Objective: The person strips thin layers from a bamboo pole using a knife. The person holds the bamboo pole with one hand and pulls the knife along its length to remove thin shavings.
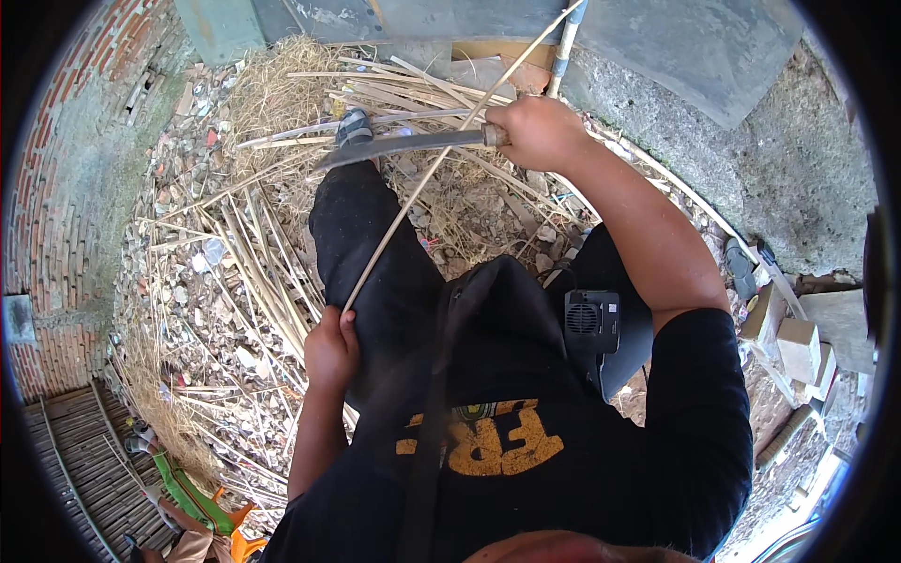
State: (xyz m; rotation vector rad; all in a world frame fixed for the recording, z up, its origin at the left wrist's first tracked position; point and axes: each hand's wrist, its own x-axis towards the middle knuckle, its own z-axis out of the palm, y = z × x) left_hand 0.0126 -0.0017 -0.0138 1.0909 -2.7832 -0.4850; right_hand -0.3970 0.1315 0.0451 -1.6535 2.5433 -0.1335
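My right hand (540, 133) is closed round the short handle of a machete (404, 145), whose long dark blade points left above my knee. A thin bamboo strip (413, 200) runs slantwise from beside my left thigh up to the far wall, and the blade crosses it near the handle; whether they touch I cannot tell. My left hand (330, 345) grips the strip's near end, with the thumb laid along it. Most of the left fingers are hidden.
Split bamboo strips (263, 272) lie heaped on the rubble-strewn ground to my left, with more (404, 89) ahead by my foot. A brick wall (56, 188) stands at left, a grey wall (723, 150) at right. Another person's green-clad leg (192, 493) shows at lower left.
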